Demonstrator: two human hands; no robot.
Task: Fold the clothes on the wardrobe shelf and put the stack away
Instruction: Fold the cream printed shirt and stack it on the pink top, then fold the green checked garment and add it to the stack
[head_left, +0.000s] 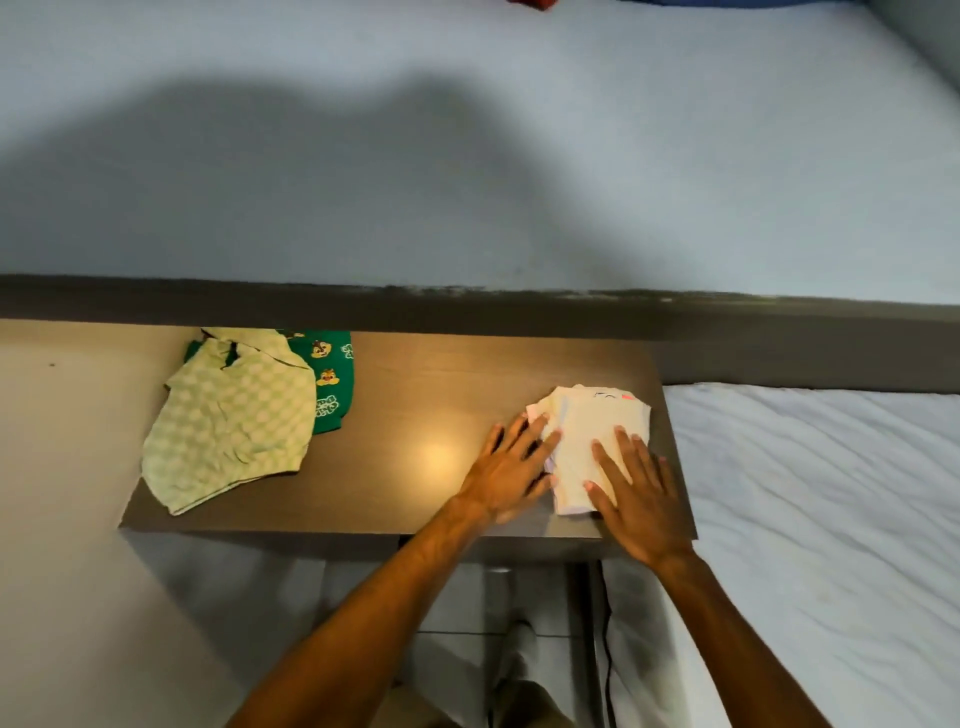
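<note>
A small folded cream garment (592, 431) lies at the right end of a dark wooden shelf top (415, 405). My left hand (511, 467) rests flat against its left edge, fingers spread. My right hand (636, 488) lies flat on its lower right part, fingers apart. At the left end, an unfolded light green checked garment (234, 421) lies spread out, partly covering a dark green garment with cartoon prints (330, 382).
A bed with a white rumpled sheet (821, 519) borders the shelf top on the right. A pale blue wall (467, 156) rises behind. A beige surface (67, 467) lies to the left. A black cable (605, 649) hangs below the front edge.
</note>
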